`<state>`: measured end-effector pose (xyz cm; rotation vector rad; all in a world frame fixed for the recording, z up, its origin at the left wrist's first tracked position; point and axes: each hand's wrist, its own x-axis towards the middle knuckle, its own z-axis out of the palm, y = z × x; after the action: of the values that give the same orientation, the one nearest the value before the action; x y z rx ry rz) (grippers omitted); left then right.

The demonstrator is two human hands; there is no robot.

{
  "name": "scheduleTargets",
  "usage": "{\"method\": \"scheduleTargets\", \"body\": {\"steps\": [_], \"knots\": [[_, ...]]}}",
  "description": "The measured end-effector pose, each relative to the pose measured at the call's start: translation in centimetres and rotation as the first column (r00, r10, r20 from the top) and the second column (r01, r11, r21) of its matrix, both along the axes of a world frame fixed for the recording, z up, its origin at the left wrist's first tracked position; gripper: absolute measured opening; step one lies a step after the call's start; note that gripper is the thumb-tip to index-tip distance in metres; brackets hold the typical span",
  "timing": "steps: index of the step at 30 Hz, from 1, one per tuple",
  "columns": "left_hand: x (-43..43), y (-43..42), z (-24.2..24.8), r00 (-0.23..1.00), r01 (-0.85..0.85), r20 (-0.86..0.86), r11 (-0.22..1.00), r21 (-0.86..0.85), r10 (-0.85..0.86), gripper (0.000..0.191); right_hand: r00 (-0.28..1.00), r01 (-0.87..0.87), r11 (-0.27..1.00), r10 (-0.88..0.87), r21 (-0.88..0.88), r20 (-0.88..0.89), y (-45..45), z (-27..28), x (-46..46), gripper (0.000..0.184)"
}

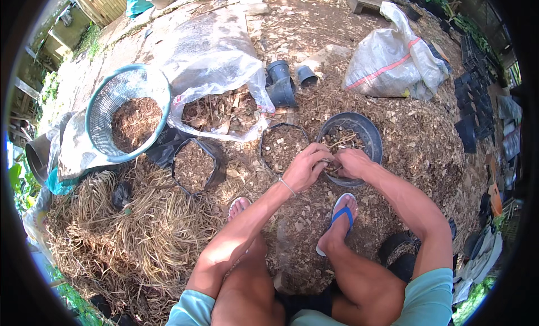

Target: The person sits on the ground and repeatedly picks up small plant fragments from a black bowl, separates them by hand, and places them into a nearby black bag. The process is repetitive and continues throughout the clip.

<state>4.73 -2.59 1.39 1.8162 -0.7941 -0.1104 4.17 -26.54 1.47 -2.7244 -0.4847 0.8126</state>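
Observation:
In front of me a round black plastic basin [372,136] sits on the ground, with brown root-like pieces and pale stringy roots [345,138] inside. My left hand [308,167], a thin band on its wrist, is over the basin's left rim. Its thumb and fingers pinch a small piece, too small to identify. Inside the basin my right hand [353,162] reaches down beside the left, almost touching it. Its fingertips are partly hidden among the pieces, so what they grip does not show. Just left of the basin stands a black grow bag [283,146] filled with flaky brown material.
Another filled black grow bag [194,166] stands farther left, near dry straw [160,229]. Behind are a blue-rimmed mesh basket [99,115], an opened clear plastic sack [210,69] of dry leaves, black plant pots [281,88] and a white woven sack [379,69].

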Motion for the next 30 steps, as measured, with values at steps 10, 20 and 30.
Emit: {"method": "scheduleTargets", "body": {"steps": [10, 20, 30], "knots": [[1.0, 4.4, -0.1, 0.887, -0.407, -0.266, 0.912, -0.059, 0.379, 0.02, 0.913, 0.402, 0.843, -0.401, 0.356, -0.082, -0.6, 5.8, 3.0, 0.028], [0.2, 3.4, 0.2, 0.67, -0.41, -0.742, 0.816, -0.408, -0.034, 0.033, 0.852, 0.506, 0.41, -0.377, 0.759, -0.364, 6.0, 7.5, 2.8, 0.043], [0.2, 4.0, 0.9, 0.675, -0.495, -0.738, 0.739, -0.456, -0.003, 0.026, 0.876, 0.431, 0.406, -0.402, 0.806, -0.266, 8.8, 7.4, 2.4, 0.053]]}}
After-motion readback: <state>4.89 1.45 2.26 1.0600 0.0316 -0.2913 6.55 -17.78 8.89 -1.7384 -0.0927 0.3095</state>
